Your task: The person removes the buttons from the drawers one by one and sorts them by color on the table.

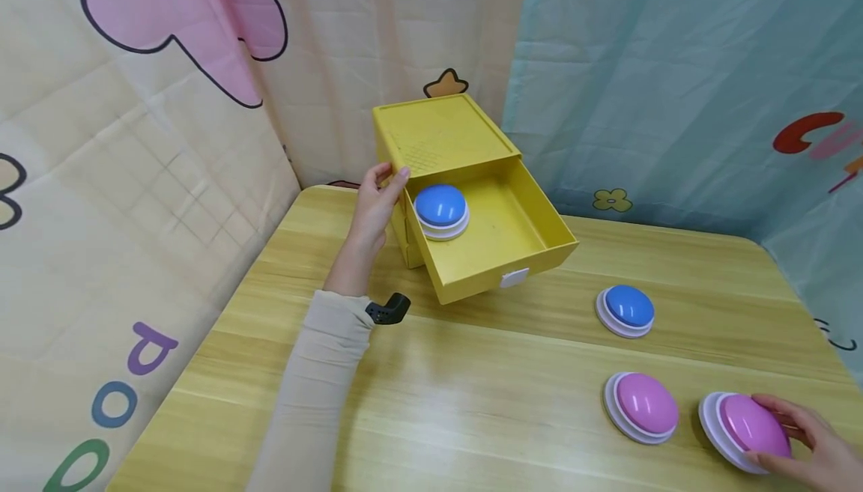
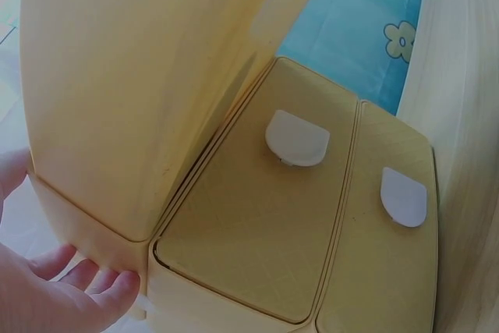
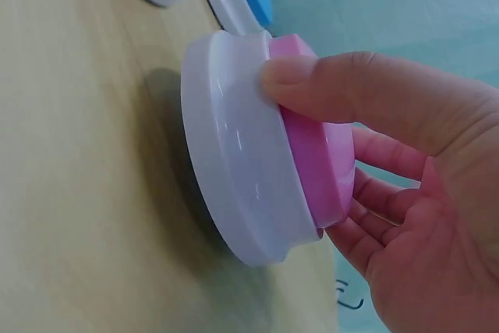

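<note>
A yellow drawer cabinet (image 1: 445,132) stands at the back of the table with its top drawer (image 1: 509,211) pulled out. My left hand (image 1: 377,204) grips the cabinet's left front corner, thumb at the upper edge and fingertips on the side wall. Inside the drawer, at its left, sits a blue push button (image 1: 440,206) on a white base. At the lower right my right hand (image 1: 812,439) holds a pink push button (image 1: 755,426) by its rim, the thumb on the white base (image 3: 242,146). That button is tilted and lifted over its shadow on the wood.
Another pink button (image 1: 647,402) lies on the wooden table (image 1: 485,380), just left of the held one. Farther back is a second blue button (image 1: 629,307). Lower drawers with white pull tabs (image 2: 298,138) are closed. Printed curtains (image 1: 627,87) hang behind and beside the table.
</note>
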Demonstrator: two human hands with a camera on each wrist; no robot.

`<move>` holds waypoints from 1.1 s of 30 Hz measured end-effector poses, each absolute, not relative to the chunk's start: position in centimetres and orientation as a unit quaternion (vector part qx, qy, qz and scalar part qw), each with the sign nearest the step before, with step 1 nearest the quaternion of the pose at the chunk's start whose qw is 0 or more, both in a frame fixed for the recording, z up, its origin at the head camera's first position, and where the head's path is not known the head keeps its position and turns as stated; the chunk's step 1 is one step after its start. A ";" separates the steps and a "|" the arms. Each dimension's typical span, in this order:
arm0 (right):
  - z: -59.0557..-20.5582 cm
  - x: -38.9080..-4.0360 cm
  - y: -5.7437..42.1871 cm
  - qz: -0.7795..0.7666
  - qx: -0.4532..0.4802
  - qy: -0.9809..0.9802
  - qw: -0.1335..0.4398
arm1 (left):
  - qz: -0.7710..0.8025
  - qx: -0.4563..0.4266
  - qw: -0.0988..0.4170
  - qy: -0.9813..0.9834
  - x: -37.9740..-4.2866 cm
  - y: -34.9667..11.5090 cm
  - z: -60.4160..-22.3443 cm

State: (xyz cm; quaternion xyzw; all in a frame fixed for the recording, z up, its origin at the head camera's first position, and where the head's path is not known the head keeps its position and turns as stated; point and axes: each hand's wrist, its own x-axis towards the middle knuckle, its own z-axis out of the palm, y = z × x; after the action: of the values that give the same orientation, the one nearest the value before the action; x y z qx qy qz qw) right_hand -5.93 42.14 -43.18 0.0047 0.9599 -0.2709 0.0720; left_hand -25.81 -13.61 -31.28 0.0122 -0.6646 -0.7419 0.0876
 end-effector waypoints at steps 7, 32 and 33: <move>-44.4 -5.8 43.0 -0.271 0.046 0.949 0.152 | -0.743 0.009 0.088 -0.664 -25.8 -13.5 -31.2; -34.8 -14.1 33.6 -0.375 -0.161 0.912 -0.037 | -0.745 0.019 0.085 -0.661 -25.8 -13.6 -31.1; -34.1 -14.7 32.9 -0.380 -0.179 0.906 -0.043 | -0.745 0.017 0.084 -0.661 -25.8 -13.6 -31.1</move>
State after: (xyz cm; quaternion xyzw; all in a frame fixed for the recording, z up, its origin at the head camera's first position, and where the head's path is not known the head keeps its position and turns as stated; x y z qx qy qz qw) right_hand -14.73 32.85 -34.11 -0.1791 0.9063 -0.3805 -0.0426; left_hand -25.84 -13.58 -31.12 0.0172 -0.6612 -0.7453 0.0842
